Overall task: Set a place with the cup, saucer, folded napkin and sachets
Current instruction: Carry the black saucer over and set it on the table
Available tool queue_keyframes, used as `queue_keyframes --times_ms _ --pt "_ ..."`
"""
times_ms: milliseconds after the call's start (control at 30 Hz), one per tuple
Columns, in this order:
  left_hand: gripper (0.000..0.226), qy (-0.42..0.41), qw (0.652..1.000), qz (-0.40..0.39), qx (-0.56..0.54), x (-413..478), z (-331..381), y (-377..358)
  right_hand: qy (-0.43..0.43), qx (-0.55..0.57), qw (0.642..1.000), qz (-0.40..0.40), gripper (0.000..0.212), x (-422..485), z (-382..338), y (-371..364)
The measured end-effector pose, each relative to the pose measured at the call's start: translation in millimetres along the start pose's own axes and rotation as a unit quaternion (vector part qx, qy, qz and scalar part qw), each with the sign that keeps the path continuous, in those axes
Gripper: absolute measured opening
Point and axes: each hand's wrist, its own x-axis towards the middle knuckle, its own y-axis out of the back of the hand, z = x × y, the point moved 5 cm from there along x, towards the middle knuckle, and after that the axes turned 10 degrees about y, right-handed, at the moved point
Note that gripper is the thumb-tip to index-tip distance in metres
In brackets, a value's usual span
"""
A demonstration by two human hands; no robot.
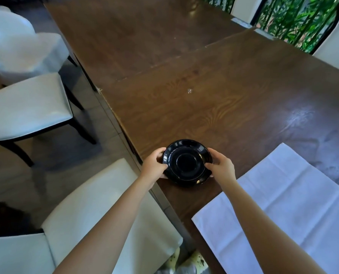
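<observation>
Two grips on a black saucer [187,163] at the left edge of the desk [204,80]. Left grip [154,165] curled round its left rim, right grip [222,167] round its right. White napkin [283,204] spread flat toward the near right corner.

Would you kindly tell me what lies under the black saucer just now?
Only the wooden table shows around the saucer, the left hand and right hand gripping its rim. The white napkin lies apart to its right. Whatever sits directly beneath is covered.

Black saucer [187,163] at table [204,86] edge, white napkin [283,204] spread flat nearby
</observation>
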Motion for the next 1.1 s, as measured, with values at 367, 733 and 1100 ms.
queue_keyframes --times_ms 367,733,1100 --pt "0.060 -0.032 0.998 0.000 0.053 11 -1 -3 -0.018 0.016 1.000 0.010 0.054 6 10 -3" --pt "0.064 -0.095 0.964 0.008 0.248 16 10 -3 0.019 -0.098 0.994 -0.047 0.049 7 5 2" --pt "0.041 -0.189 0.882 0.048 0.430 -1 50 -10 -0.006 -0.209 0.976 -0.057 0.051 -8 1 41"
